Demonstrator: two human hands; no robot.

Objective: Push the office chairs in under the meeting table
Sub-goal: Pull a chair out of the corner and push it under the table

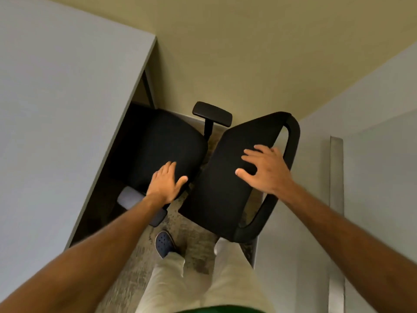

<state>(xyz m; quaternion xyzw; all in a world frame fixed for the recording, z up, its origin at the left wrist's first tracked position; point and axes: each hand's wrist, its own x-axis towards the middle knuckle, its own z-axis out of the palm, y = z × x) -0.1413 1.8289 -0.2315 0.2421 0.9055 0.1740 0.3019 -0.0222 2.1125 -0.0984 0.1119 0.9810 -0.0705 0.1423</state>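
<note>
A black office chair stands directly below me beside the grey meeting table, which fills the left of the view. The chair's seat reaches partly under the table edge. Its backrest leans toward me on the right. My left hand lies flat on the rear edge of the seat, fingers spread. My right hand rests flat on the top of the backrest, fingers apart, gripping nothing. One armrest sticks up beyond the seat; the other armrest shows under my left wrist.
A pale wall with a metal strip stands close on the right. A beige wall rises ahead. My legs and a dark shoe stand on mottled carpet in the narrow gap between table and wall.
</note>
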